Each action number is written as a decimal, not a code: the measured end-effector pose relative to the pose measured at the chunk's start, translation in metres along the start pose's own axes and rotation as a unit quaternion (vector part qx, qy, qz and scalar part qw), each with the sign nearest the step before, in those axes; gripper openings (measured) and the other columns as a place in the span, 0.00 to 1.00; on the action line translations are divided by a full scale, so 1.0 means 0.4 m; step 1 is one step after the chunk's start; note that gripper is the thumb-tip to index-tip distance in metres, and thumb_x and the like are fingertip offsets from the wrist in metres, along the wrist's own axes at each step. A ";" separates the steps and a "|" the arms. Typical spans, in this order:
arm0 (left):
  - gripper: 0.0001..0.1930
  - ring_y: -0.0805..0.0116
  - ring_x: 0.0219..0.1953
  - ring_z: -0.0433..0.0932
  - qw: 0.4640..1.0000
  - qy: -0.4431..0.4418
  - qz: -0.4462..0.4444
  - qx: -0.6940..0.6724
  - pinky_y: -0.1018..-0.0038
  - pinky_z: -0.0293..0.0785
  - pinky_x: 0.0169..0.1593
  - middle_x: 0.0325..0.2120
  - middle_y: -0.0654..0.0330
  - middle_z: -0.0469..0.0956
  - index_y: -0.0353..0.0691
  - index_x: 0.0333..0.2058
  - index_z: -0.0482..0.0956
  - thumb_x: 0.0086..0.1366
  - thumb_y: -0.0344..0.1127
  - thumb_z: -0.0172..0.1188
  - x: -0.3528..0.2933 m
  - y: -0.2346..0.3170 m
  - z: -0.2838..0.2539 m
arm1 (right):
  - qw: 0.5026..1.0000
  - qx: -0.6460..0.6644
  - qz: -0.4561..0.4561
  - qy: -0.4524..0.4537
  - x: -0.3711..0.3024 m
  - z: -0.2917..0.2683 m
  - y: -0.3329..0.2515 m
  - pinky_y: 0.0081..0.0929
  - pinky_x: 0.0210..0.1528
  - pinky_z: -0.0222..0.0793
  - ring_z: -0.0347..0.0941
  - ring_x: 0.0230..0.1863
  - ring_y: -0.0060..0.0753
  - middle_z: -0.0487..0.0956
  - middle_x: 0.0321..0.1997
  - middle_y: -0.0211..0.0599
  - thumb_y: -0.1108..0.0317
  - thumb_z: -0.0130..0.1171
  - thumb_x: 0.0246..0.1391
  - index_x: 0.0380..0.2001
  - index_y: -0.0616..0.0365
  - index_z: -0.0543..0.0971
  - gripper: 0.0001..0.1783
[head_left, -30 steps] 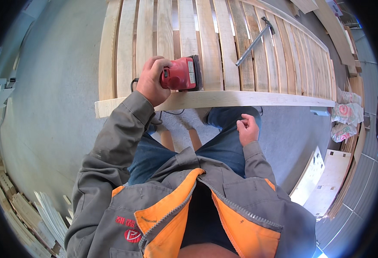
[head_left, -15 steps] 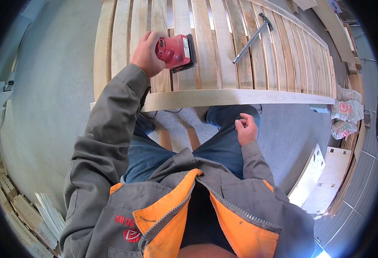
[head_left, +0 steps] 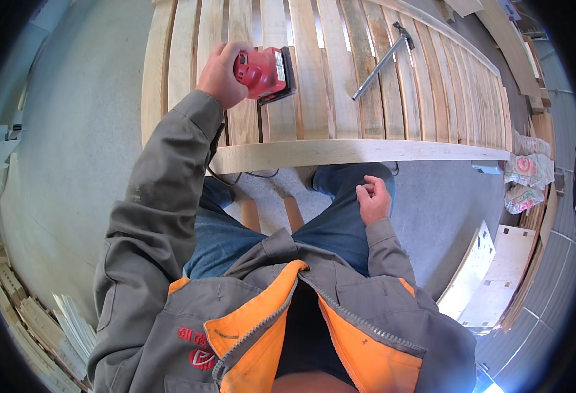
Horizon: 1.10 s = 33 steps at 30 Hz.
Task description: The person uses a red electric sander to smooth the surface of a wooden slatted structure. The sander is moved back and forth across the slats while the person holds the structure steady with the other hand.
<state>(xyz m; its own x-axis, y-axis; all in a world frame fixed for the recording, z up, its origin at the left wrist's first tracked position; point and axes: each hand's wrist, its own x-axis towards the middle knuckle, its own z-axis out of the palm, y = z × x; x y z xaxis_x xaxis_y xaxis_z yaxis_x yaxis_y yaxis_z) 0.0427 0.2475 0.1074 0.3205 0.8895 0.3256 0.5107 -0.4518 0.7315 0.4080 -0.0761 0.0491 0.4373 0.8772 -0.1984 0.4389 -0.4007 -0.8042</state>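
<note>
My left hand (head_left: 221, 75) grips a red electric sander (head_left: 262, 73) by its rounded body. The sander's dark square pad is tilted toward the right, over the pale slats of a long slatted wooden frame (head_left: 311, 98). Whether the pad touches the wood I cannot tell. To its right, a metal hammer (head_left: 380, 69) lies slantwise across the slats, its head at the far end. My right hand (head_left: 374, 200) hovers by or rests on my right thigh, below the frame's near rail (head_left: 340, 151). It holds nothing; its fingers are loosely bent and somewhat apart.
A dark cord (head_left: 262, 174) hangs beneath the near rail. Patterned sacks (head_left: 529, 169) and pale boards (head_left: 498, 278) lie on the right. Stacked wood strips (head_left: 45, 327) stand at lower left, and long planks (head_left: 511, 46) at upper right. Grey floor (head_left: 72, 164) extends on the left.
My left hand and the sander have shifted slightly left and away from me. More of the cord shows under the rail. My right hand stays at my thigh.
</note>
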 end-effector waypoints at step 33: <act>0.32 0.42 0.51 0.78 0.999 0.010 0.037 -0.011 0.60 0.79 0.55 0.48 0.50 0.77 0.42 0.49 0.76 0.42 0.16 0.70 -0.137 0.097 -0.008 | 1.000 0.002 -0.013 0.004 -0.008 0.000 -0.047 0.24 0.38 0.78 0.79 0.33 0.22 0.85 0.34 0.35 0.71 0.68 0.62 0.54 0.63 0.80 0.18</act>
<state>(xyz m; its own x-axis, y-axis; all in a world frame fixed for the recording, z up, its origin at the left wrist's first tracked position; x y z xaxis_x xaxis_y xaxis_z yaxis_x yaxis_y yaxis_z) 0.0424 0.1813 0.1197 0.3417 0.8546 0.3910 0.4689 -0.5156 0.7172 0.3983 -0.0716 0.0647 0.4327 0.8850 -0.1722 0.4478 -0.3767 -0.8109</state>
